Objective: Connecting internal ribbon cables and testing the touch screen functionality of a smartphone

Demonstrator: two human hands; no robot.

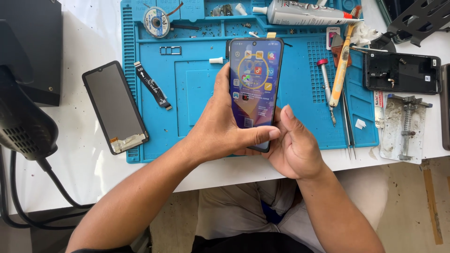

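The phone looks assembled and switched on, its screen lit with icons, so the repair seems close to done; a spare display and a flex cable lie unused on the surface. Both hands hold it above the blue mat: the left hand wraps its side, thumb across the lower screen; the right hand cups its bottom corner.

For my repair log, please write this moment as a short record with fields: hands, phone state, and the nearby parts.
Left hand: grips smartphone, thumb across lower screen
Right hand: supports the phone's bottom edge
Phone state: screen lit, icons showing
Surface: blue work mat on white table
Left of mat: loose display panel, flex cable
Right side: brush, screwdriver, opened phone frame
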